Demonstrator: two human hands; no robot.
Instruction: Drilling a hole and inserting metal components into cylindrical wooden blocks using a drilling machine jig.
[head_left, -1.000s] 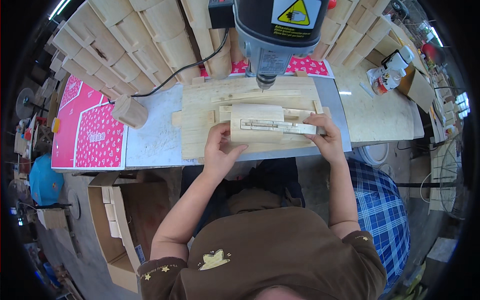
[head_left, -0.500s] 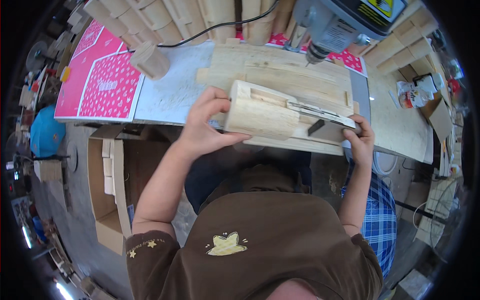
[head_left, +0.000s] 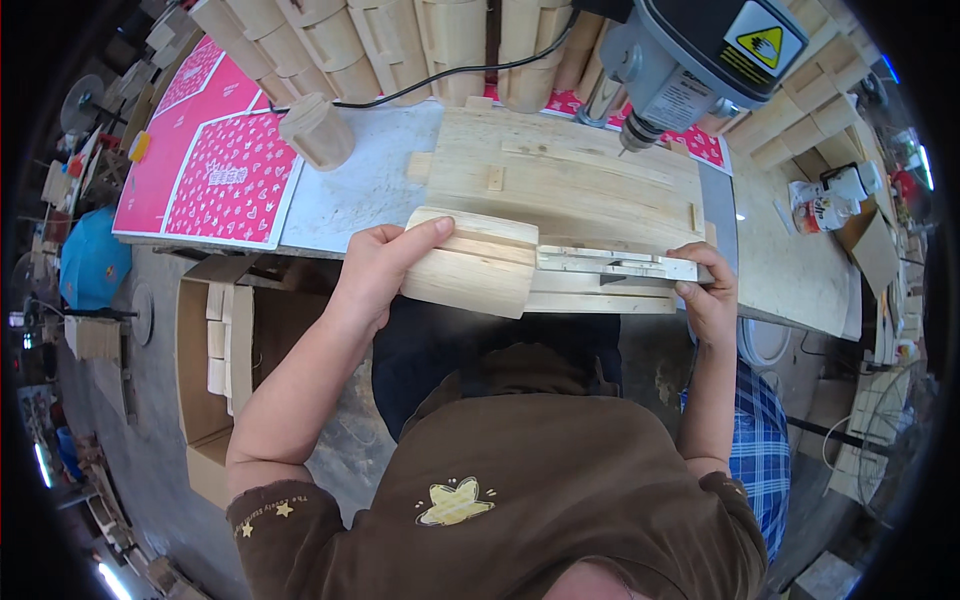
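Observation:
My left hand is closed around the left end of a pale wooden cylinder, its thumb on top beside a long groove cut into the wood. The cylinder lies tilted at the near edge of the bench. From its right end runs a narrow pale bar with dark slots and thin strips along it. I cannot tell how deep the bar goes into the cylinder. My right hand pinches the bar's far right end between thumb and fingers. Behind both hands lies a flat wooden board with small raised strips.
A bench drill stands over the board's back right. Stacked wooden cylinders line the back, and one short cylinder stands at left. A black cable crosses behind. Below left is a cardboard box holding wooden pieces.
The cylinder has moved left and toward me and has turned, so its groove now faces up differently. My left thumb has shifted from underneath to on top. The bar now lies more level.

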